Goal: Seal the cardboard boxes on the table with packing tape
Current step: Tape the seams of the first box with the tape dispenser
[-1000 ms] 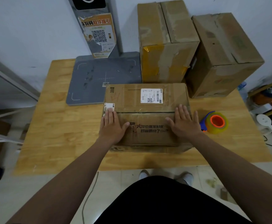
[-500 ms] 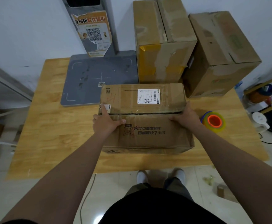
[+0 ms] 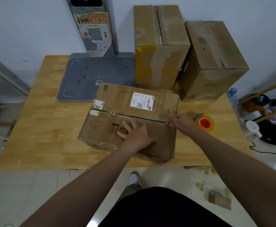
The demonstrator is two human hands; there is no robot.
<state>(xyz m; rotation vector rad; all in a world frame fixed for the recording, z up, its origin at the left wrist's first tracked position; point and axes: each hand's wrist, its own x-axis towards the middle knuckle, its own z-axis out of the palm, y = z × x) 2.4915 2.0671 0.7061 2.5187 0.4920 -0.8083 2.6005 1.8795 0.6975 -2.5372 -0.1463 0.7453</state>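
A flat cardboard box (image 3: 117, 102) with a white shipping label lies in the middle of the wooden table (image 3: 40, 128), turned slightly clockwise. My left hand (image 3: 135, 135) lies flat on its near flap, fingers spread. My right hand (image 3: 181, 119) grips the box's right edge at the seam between the flaps. A roll of packing tape (image 3: 206, 123) with an orange core sits on the table just right of the box, untouched. Two taller cardboard boxes (image 3: 160, 46) (image 3: 214, 63) stand at the back of the table.
A grey scale platform (image 3: 91, 76) lies at the back left, its post (image 3: 93, 25) with a QR poster against the wall. Clutter, a white kettle (image 3: 252, 128) and cables fill the floor at the right. A cardboard scrap (image 3: 219, 199) lies on the tiles.
The box has been turned clockwise on the table. My left hand slid from the box's left edge to the middle of the near flap; my right hand stays at the right edge.
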